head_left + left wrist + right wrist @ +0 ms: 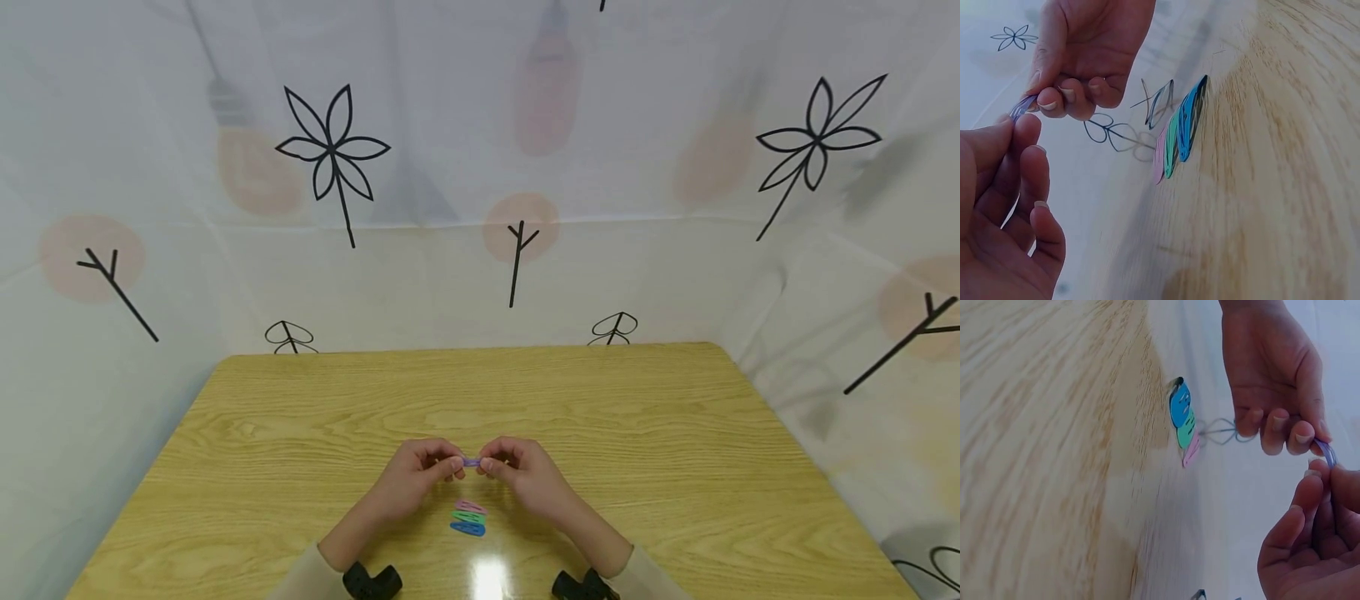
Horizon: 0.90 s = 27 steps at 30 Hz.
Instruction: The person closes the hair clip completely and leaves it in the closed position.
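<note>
Between my two hands is a purple snap hair clip (471, 462), held level above the table. My left hand (417, 477) pinches one end between thumb and forefinger. The other end is pinched by the thumb and forefinger of my right hand (527, 475). Only the clip's middle shows; fingertips hide both ends. Nearer to me on the table lie three more snap clips in a close stack of rows: a pink clip (472, 507), a green clip (468, 517) and a blue clip (468, 529).
The wooden table (637, 417) reaches back to a white cloth backdrop (450, 283) printed with plants, which also hangs along both sides. Dark wrist cameras sit on both forearms. A bright light reflection lies on the table's near part.
</note>
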Tool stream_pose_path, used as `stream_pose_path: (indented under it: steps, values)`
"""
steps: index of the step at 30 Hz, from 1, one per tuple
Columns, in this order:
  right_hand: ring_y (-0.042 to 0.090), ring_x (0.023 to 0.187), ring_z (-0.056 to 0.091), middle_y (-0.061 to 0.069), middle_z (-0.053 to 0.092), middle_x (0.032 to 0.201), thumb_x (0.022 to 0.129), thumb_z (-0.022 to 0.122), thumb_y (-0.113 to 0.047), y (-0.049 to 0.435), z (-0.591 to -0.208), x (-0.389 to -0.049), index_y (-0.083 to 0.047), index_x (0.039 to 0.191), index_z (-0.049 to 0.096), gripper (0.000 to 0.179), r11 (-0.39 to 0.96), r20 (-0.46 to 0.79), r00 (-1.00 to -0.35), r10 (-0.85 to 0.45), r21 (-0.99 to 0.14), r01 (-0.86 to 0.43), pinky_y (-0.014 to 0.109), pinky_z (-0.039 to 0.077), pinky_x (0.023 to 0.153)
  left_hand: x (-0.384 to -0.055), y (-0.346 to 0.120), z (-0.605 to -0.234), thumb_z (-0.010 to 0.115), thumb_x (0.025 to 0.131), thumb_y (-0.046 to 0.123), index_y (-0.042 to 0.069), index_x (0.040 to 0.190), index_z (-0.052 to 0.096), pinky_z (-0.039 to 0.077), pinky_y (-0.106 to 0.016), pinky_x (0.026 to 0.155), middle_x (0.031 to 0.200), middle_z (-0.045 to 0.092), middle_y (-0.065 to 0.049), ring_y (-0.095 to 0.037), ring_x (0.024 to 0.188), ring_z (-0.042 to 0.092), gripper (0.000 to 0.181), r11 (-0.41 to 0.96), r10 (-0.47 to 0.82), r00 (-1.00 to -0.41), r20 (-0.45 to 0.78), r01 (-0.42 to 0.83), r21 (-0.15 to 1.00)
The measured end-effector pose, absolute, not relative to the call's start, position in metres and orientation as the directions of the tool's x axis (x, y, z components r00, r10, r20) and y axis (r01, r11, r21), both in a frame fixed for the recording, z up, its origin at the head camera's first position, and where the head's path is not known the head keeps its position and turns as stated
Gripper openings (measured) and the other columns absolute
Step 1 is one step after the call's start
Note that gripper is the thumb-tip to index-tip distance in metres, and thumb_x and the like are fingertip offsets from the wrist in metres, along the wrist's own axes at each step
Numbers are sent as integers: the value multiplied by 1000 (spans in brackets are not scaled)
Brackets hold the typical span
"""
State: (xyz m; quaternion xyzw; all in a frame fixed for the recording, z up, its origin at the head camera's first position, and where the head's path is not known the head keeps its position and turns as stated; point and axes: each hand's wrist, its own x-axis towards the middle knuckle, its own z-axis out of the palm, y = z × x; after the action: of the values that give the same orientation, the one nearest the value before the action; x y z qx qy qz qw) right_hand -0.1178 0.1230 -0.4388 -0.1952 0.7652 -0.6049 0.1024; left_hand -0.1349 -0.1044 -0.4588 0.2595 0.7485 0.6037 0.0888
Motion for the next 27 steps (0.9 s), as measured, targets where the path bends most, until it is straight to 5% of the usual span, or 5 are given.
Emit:
stream_pose_path:
  steps: [12,21,27]
  values:
    - [32,86,60,16,67,94,99,62,-13,123,-441,-118,-3,102,70,13,225,60,-913,-403,-961,-163,35,50,71,-135,-105,-459,60,101,17,5,103,73,51,-33,71,90,71,-10,-36,84,61,17,161,481,-868,126,229,960]
    - [26,82,61,11,69,92,98,65,-12,122,-445,-120,-4,101,71,11,251,61,-924,-378,-954,-166,27,47,65,-137,-107,-464,62,100,24,14,102,75,43,-23,61,92,67,-17,-16,74,55,16,205,472,-874,116,237,950]
    - [20,75,56,12,69,91,97,65,-12,121,-441,-118,-4,100,71,10,281,56,-930,-364,-945,-167,25,43,60,-138,-108,-465,66,98,21,14,102,78,42,-22,62,91,68,-11,-11,71,52,15,199,463,-875,144,261,944]
